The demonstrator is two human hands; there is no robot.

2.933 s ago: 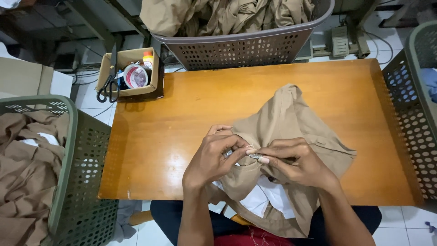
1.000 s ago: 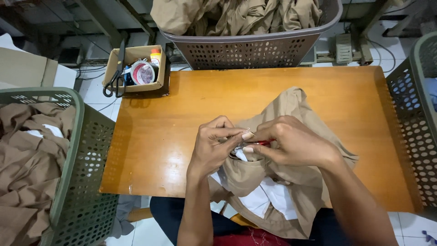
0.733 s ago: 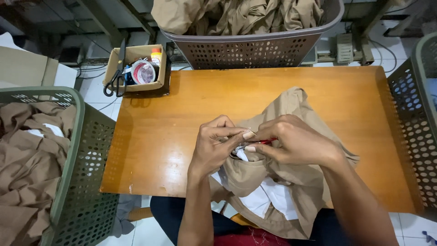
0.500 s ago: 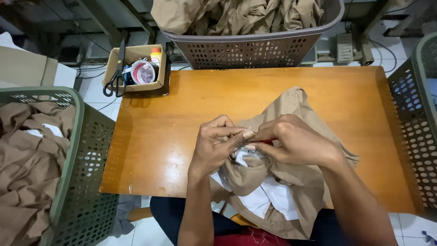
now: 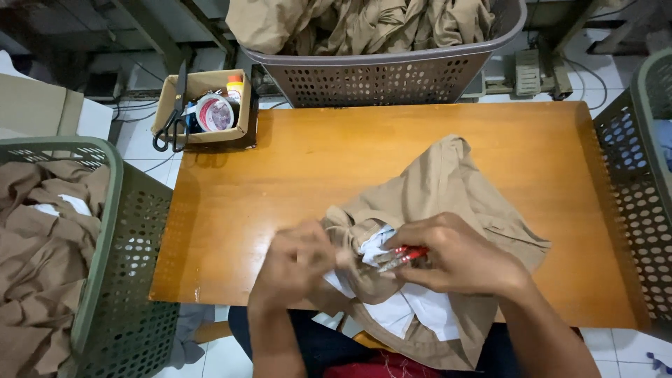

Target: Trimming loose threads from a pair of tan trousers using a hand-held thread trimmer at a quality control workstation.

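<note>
Gripping a small red-handled tool (image 5: 402, 256), the person's right hand (image 5: 458, 255) has its fingers closed around it just above the near edge of a wooden table (image 5: 336, 161). The tool's metal tip points left toward a bunched part of a tan garment (image 5: 448, 189), where white lining (image 5: 374, 241) shows. The left hand (image 5: 297, 262) is blurred; its fingers appear curled onto the bunched fabric just beside the tool tip, but the exact grip cannot be told. The garment lies on the near right part of the table, with its lower portion hanging over the near edge toward the person's lap.

A green perforated basket (image 5: 115, 280) stands to the left of the table and holds more brown garments (image 5: 35, 266). A grey perforated basket (image 5: 381, 73) stands at the far edge, filled with tan cloth. A small cardboard box (image 5: 203, 105) sits at the far left corner, holding black-handled scissors (image 5: 168, 129) and a roll of tape (image 5: 213, 113). Another green basket (image 5: 637, 175) stands at the right edge.
</note>
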